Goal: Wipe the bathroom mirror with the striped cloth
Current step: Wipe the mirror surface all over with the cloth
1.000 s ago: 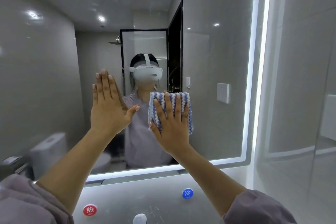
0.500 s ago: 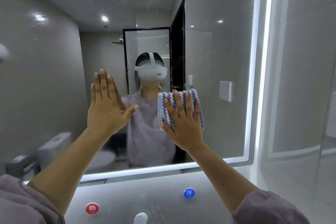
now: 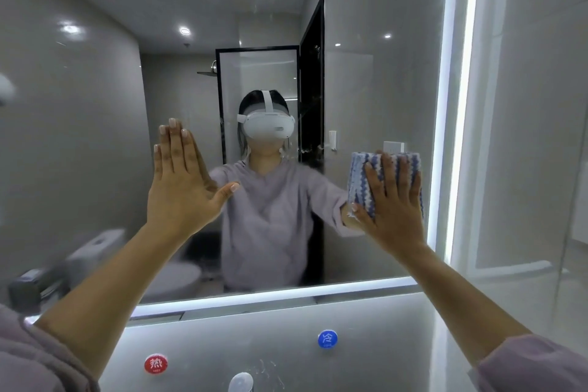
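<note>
The bathroom mirror (image 3: 375, 41) fills most of the view, with a lit strip along its right and bottom edges. My right hand (image 3: 393, 207) presses the blue-and-white striped cloth (image 3: 358, 175) flat against the glass near the mirror's right edge, fingers spread and straight over it. My left hand (image 3: 181, 188) lies flat on the glass at centre left, fingers straight, thumb out, holding nothing.
Below the mirror a pale wall panel carries a red hot-water sticker (image 3: 156, 364) and a blue cold-water sticker (image 3: 327, 339), with the top of a tap (image 3: 241, 382) at the bottom edge. A tiled wall (image 3: 534, 137) stands right of the mirror.
My right hand has slid the cloth to the right across the glass, from the middle toward the lit right edge. My left hand stays planted on the mirror.
</note>
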The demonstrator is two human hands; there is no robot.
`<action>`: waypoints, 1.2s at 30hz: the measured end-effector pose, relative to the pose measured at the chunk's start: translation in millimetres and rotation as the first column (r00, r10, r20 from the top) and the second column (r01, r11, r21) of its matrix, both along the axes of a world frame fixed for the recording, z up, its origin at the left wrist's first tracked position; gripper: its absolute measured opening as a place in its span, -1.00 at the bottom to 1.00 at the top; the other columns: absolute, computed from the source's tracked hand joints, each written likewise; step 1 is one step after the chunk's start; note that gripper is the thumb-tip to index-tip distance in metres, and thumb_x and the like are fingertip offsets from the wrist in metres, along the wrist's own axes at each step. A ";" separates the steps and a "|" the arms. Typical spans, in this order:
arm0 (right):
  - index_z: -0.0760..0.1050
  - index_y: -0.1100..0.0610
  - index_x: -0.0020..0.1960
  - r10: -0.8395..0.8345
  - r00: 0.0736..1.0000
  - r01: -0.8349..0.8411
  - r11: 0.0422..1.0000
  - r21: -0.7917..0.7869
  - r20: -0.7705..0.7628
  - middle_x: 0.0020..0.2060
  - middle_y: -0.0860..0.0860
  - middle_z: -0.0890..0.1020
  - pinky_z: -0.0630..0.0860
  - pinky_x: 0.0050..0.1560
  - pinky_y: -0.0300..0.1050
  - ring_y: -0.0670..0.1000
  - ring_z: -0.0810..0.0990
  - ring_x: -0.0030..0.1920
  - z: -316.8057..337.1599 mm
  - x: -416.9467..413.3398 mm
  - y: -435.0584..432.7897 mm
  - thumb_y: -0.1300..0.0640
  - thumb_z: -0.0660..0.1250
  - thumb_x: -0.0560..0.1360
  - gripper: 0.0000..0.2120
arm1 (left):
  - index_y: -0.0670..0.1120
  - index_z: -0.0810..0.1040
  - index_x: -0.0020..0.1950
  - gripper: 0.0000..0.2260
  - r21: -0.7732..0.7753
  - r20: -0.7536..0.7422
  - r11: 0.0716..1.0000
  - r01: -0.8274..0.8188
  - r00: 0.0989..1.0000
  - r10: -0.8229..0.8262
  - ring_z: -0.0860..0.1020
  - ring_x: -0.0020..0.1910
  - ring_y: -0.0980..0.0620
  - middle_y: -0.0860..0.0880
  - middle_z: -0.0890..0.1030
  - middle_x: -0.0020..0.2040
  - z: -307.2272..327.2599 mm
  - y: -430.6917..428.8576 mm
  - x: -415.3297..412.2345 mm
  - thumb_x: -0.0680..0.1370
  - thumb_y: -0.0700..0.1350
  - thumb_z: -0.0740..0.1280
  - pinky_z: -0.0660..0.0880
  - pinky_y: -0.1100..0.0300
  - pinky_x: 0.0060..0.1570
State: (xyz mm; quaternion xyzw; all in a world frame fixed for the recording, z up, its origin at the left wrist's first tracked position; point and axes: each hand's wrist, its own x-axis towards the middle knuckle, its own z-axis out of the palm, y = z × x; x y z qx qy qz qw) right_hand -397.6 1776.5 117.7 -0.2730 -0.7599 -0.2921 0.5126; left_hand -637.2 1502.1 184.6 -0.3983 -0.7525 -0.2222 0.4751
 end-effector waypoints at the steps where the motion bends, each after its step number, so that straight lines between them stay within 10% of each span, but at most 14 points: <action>1: -0.13 0.08 0.59 -0.003 1.000 0.003 1.000 -0.014 -0.005 0.57 0.13 -0.18 -0.09 0.52 0.29 0.32 -0.07 0.54 -0.1 7.1 6.2 -0.35 0.03 0.55 -0.19 | -0.31 -0.24 0.49 -0.02 -0.001 0.001 1.000 0.000 1.000 0.000 -0.24 0.52 -0.17 -0.29 -0.19 0.53 0.1 0.4 0.4 0.42 0.45 -0.10 -0.31 0.06 0.47; 9: -0.34 -0.03 0.56 -0.054 0.975 -0.017 0.949 -0.313 -0.217 0.56 0.02 -0.30 -0.12 0.54 0.22 0.14 -0.29 0.55 6.6 34.2 14.9 -0.43 -0.31 0.51 -0.24 | -0.31 -0.25 0.49 -0.01 0.002 0.000 1.000 0.005 1.000 -0.005 -0.25 0.52 -0.17 -0.28 -0.21 0.53 0.4 0.3 2.0 0.41 0.46 -0.11 -0.34 0.08 0.46; 12: 0.01 0.18 0.56 -0.024 0.975 -0.059 0.929 -0.364 -0.220 0.55 0.23 0.04 -0.02 0.52 0.26 0.31 -0.03 0.54 7.2 39.5 7.4 -0.37 -0.30 0.54 -0.18 | -0.31 -0.24 0.49 -0.01 0.004 0.003 1.000 0.007 1.000 -0.007 -0.24 0.52 -0.18 -0.29 -0.20 0.53 -0.1 1.6 -0.6 0.42 0.46 -0.13 -0.37 0.09 0.45; 17: 0.09 0.24 0.56 -0.030 0.968 -0.074 0.914 -0.399 -0.248 0.54 0.26 0.06 0.00 0.50 0.31 0.30 -0.03 0.54 8.5 33.6 -4.1 -0.30 -0.25 0.57 -0.22 | -0.32 -0.21 0.49 -0.03 0.012 0.007 1.000 0.019 1.000 -0.019 -0.23 0.52 -0.19 -0.30 -0.18 0.53 -1.5 3.7 -5.2 0.43 0.46 -0.14 -0.33 0.06 0.47; 20: -0.32 -0.02 0.57 -0.013 0.935 -0.124 0.923 -0.363 -0.354 0.55 -0.01 -0.31 -0.09 0.51 0.24 0.05 -0.33 0.54 10.9 18.2 -9.1 -0.34 -0.24 0.56 -0.30 | -0.33 -0.19 0.50 -0.03 0.020 0.007 0.999 0.032 0.999 -0.032 -0.21 0.52 -0.20 -0.30 -0.16 0.53 -1.1 4.8 -5.9 0.44 0.46 -0.15 -0.31 0.04 0.48; 27: -0.11 0.15 0.59 -0.026 0.991 -0.009 0.967 -0.255 -0.131 0.56 0.25 -0.10 -0.17 0.51 0.29 0.33 -0.15 0.54 18.9 -27.8 -38.0 -0.28 -0.15 0.61 -0.28 | -0.33 -0.19 0.50 -0.04 0.031 -0.009 0.999 0.032 0.999 -0.032 -0.20 0.52 -0.21 -0.30 -0.16 0.53 -2.1 5.7 -6.5 0.45 0.43 -0.09 -0.27 0.01 0.49; 36: -0.21 0.07 0.59 0.107 0.994 -0.108 0.982 -0.153 -0.013 0.56 0.11 -0.22 -0.14 0.52 0.28 0.27 -0.19 0.55 32.4 -89.4 -110.3 -0.22 -0.11 0.62 -0.34 | -0.28 -0.28 0.49 -0.04 0.043 -0.007 0.999 0.029 1.000 -0.029 -0.25 0.52 -0.18 -0.26 -0.23 0.53 -2.7 5.7 -5.2 0.42 0.42 -0.07 -0.23 -0.03 0.49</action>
